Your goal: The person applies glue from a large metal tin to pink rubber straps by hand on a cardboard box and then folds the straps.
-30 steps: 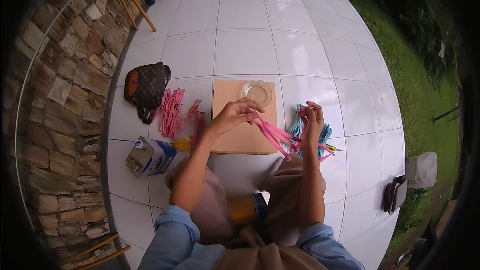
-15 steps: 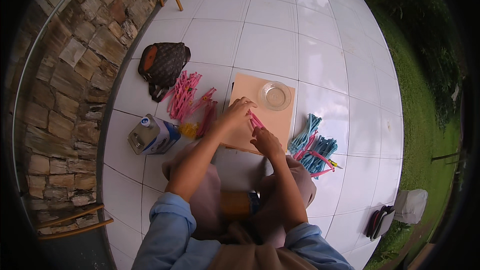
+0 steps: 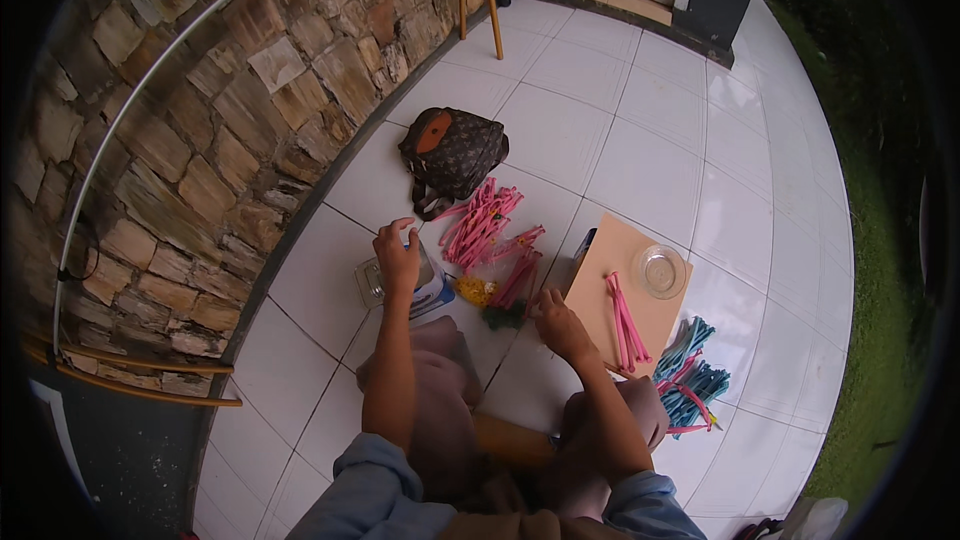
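In the head view, a white tiled floor [image 3: 600,130] beside a rough stone wall [image 3: 200,110] is seen from above, with the person's own forearms in blue sleeves entering from the lower edge. The left hand [image 3: 397,258] is laid on top of a small clear-and-white plastic box [image 3: 400,290] standing on the floor, its fingers curled down over the box's top; a firm grip cannot be confirmed. The right hand [image 3: 560,325] rests at the near left edge of a flat tan cardboard sheet [image 3: 620,305], fingers bent, and whether anything is pinched in it cannot be told. A small bunch of pink strips [image 3: 625,320] lies on the sheet just to the right of that hand, close to it but apart. A clear round glass dish [image 3: 661,270] sits at the sheet's far right corner. Between the two hands a loose pile of pink strips [image 3: 490,230] is spread on the tiles, with a yellow and green scrap [image 3: 490,300] near it. A brown patterned bag [image 3: 452,155] lies beyond the pile, against the wall. A heap of teal and pink strips [image 3: 695,380] lies right of the sheet
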`<state>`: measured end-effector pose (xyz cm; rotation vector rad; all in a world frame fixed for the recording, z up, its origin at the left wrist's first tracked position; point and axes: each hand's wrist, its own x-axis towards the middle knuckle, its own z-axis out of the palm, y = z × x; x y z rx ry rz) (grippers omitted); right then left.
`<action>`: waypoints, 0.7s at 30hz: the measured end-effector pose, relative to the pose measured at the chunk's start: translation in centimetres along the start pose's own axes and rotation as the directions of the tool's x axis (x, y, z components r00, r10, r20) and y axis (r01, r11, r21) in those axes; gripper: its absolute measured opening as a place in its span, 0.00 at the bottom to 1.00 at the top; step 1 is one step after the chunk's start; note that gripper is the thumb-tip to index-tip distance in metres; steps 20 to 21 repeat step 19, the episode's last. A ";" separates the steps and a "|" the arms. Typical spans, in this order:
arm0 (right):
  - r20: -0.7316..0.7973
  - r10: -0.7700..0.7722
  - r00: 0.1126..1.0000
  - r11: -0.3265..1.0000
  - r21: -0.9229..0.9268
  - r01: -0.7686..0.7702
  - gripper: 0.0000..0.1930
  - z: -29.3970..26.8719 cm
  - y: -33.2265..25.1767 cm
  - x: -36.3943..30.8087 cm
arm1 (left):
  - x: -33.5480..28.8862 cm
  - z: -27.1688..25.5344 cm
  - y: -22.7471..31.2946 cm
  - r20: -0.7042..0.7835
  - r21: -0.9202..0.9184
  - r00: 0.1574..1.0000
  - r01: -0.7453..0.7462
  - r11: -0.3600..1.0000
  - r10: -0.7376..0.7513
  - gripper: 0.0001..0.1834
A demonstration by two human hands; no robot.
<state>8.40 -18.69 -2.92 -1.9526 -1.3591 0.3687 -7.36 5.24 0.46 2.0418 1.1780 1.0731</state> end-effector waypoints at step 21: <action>0.245 -0.070 0.967 0.994 -0.067 0.088 0.31 20.2 -6.2 16.3 | -2.0 -2.1 -12.9 0.209 0.402 0.555 0.702 0.588 -0.805 0.41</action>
